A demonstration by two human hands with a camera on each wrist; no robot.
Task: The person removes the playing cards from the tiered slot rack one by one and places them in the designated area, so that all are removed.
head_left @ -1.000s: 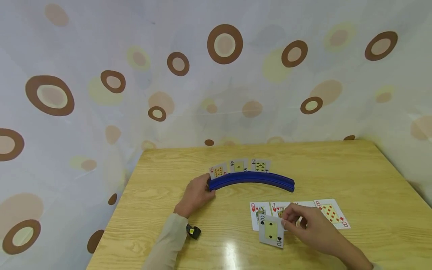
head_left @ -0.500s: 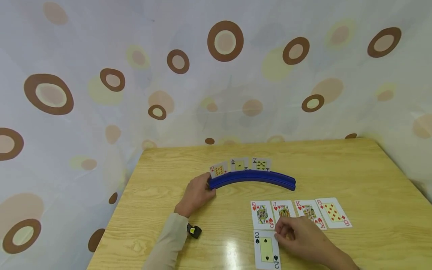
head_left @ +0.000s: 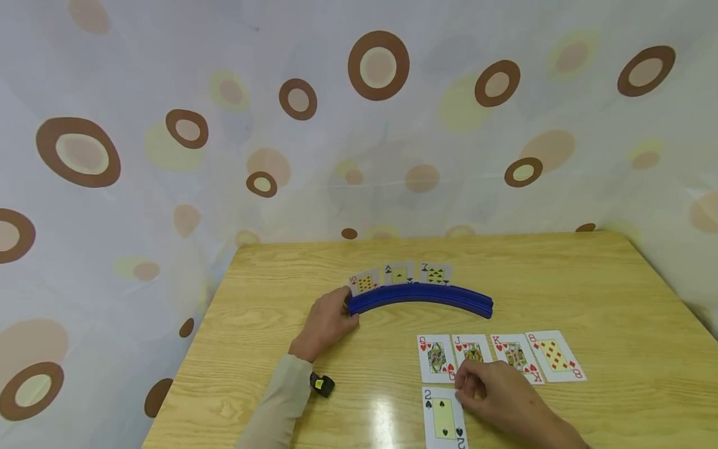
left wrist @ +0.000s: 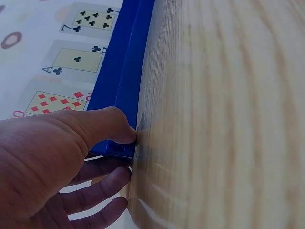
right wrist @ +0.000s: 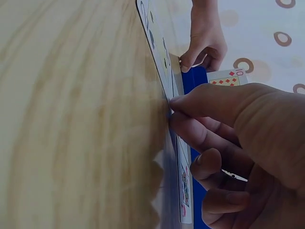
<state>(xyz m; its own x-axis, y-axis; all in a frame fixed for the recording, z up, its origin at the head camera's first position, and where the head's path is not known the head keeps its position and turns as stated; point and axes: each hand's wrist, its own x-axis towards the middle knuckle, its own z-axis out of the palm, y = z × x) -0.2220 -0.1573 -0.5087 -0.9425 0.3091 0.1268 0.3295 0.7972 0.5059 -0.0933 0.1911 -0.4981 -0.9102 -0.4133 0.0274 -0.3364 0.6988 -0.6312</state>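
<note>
My left hand [head_left: 328,321] grips the left end of a curved blue card holder [head_left: 421,293], the thumb in front and the other fingers behind and below it. Upright in the holder stand a ten of diamonds [head_left: 364,284], an ace of clubs [left wrist: 77,59] and a seven of clubs [head_left: 435,274]. With thumb and index finger my right hand [head_left: 507,396] pinches the right edge of a face-up two of spades [head_left: 443,418], low at the table. Whether that card lies fully flat I cannot tell. Its bottom edge runs out of the head view.
Just above the two lies a face-up row: queen of hearts [head_left: 436,358], jack of hearts [head_left: 472,348], king of hearts [head_left: 513,357] and eight of diamonds [head_left: 555,355]. My right hand covers part of the jack. A spotted sheet [head_left: 314,143] hangs behind the wooden table [head_left: 269,280].
The two of spades has come down and slightly left from over the row to below the queen, uncovering the row. My right hand moved with it; my left hand stays on the holder.
</note>
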